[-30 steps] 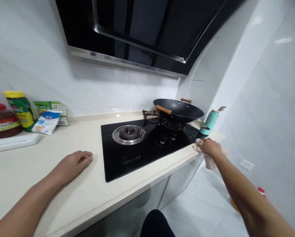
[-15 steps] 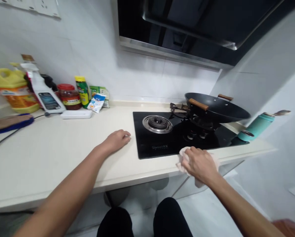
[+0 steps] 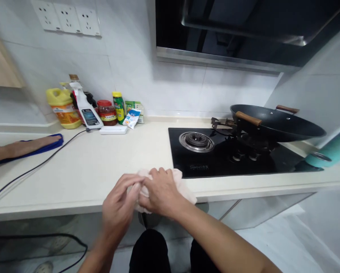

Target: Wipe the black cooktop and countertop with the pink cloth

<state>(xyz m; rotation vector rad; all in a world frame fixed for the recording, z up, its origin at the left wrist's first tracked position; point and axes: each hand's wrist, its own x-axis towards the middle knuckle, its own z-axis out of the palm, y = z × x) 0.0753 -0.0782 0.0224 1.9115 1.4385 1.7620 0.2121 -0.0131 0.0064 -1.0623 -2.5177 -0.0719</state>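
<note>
My right hand (image 3: 161, 193) is closed over a pale, crumpled cloth (image 3: 182, 186) at the front edge of the cream counter, just left of the stove's near corner. Close beside it, my left hand (image 3: 121, 201) has its fingers and thumb drawn together at the cloth's left side; its fingertips touch the cloth and the right hand's fingers. Part of the cloth hides under both hands. A black gas stove (image 3: 192, 159) is set into the counter, with a bare burner (image 3: 196, 141) on its left. Over the right burner sits a large wok (image 3: 274, 123) with wooden handles.
At far left another person's hand (image 3: 39, 144) presses a blue cloth (image 3: 58, 141) onto the counter. Bottles, a red-lidded jar (image 3: 106, 113) and packets line the wall. A black cable (image 3: 41, 163) crosses the counter. A teal container (image 3: 339, 149) stands right; the range hood (image 3: 243, 30) overhangs the stove.
My right hand has moved left with the pale cloth, from the stove's front edge to its left corner. My left hand has come off the bare counter to the cloth. The view has swung left.
</note>
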